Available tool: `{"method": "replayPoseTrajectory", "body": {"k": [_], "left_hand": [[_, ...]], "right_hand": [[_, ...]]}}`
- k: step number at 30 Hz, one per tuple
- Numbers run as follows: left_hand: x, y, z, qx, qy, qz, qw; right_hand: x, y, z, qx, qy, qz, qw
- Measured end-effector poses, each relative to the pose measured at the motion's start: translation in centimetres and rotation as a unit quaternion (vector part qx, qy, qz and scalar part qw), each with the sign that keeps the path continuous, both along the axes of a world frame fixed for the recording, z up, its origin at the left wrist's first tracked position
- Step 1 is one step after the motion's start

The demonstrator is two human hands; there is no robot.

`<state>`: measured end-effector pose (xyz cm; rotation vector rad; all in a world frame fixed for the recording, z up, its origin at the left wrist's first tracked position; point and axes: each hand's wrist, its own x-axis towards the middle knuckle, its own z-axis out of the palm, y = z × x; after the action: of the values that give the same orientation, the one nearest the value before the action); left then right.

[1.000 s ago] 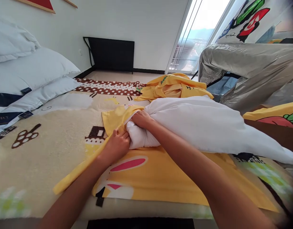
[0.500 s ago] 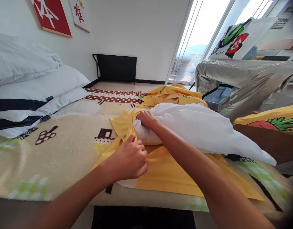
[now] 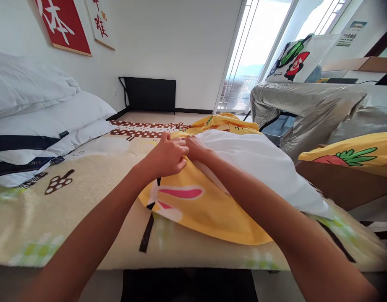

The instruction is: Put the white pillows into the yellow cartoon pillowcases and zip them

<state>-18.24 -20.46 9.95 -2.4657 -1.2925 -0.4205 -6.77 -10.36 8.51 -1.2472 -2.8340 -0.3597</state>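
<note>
A yellow pillowcase (image 3: pixel 212 218) with a pink-and-white print hangs from my left hand (image 3: pixel 170 155) and spreads over the bed's near side. My left fingers are closed on its upper edge. Right beside it, my right hand (image 3: pixel 195 147) is curled round the near-left corner of a white pillow (image 3: pixel 253 157), at the mouth of the case; its fingertips are partly hidden by the cloth and the left hand. Most of the pillow lies outside the case, stretching to the right behind my right forearm. More yellow fabric (image 3: pixel 225 120) lies crumpled just beyond the pillow.
A cream patterned blanket (image 3: pixel 95 180) covers the bed. White pillows (image 3: pixel 51 113) are stacked at the left. On the right, a cardboard box (image 3: pixel 341 184) holds a yellow carrot-print cloth (image 3: pixel 354 155), near furniture wrapped in silver film (image 3: pixel 307 100). A black panel (image 3: pixel 152 94) leans against the wall.
My left hand has risen away from me, lifting the pillowcase's edge up against my right hand. The case's printed side now shows in front. The view has shifted slightly.
</note>
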Motion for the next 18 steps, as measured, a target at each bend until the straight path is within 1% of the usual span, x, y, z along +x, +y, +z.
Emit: {"method": "replayPoseTrajectory", "body": {"k": [2,4,7,9,11,12,15,16,18], "left_hand": [[-0.3,0.1,-1.0,-0.053,0.021,-0.006,0.998],[-0.9,0.2,-1.8,-0.103,0.016,-0.005,0.995],[-1.8,0.1,-2.2,-0.167,-0.022,-0.003,0.986],[-2.2,-0.1,-2.1,-0.193,-0.032,-0.007,0.981],[-2.1,-0.2,-1.9,-0.207,-0.036,-0.019,0.978],[-2.0,-0.2,-1.9,-0.213,-0.041,-0.026,0.976],[-0.8,-0.1,-2.1,-0.233,-0.054,-0.053,0.969],[-0.3,-0.1,-2.2,-0.237,-0.053,-0.065,0.968],[0.9,0.0,-2.3,-0.23,-0.049,-0.092,0.968]], "right_hand": [[0.0,-0.8,-0.7,-0.061,-0.037,0.067,0.995],[0.4,-1.6,-0.8,-0.116,-0.071,0.113,0.984],[2.1,-2.3,0.3,-0.199,-0.095,0.154,0.963],[3.8,-2.3,1.2,-0.229,-0.086,0.16,0.956],[5.6,-2.2,1.2,-0.225,-0.081,0.15,0.959],[6.3,-2.1,0.8,-0.216,-0.086,0.142,0.962],[7.4,-1.9,-1.6,-0.181,-0.094,0.132,0.97],[7.4,-1.8,-2.4,-0.17,-0.083,0.137,0.972],[6.8,-1.3,-3.4,-0.151,-0.019,0.143,0.978]]}}
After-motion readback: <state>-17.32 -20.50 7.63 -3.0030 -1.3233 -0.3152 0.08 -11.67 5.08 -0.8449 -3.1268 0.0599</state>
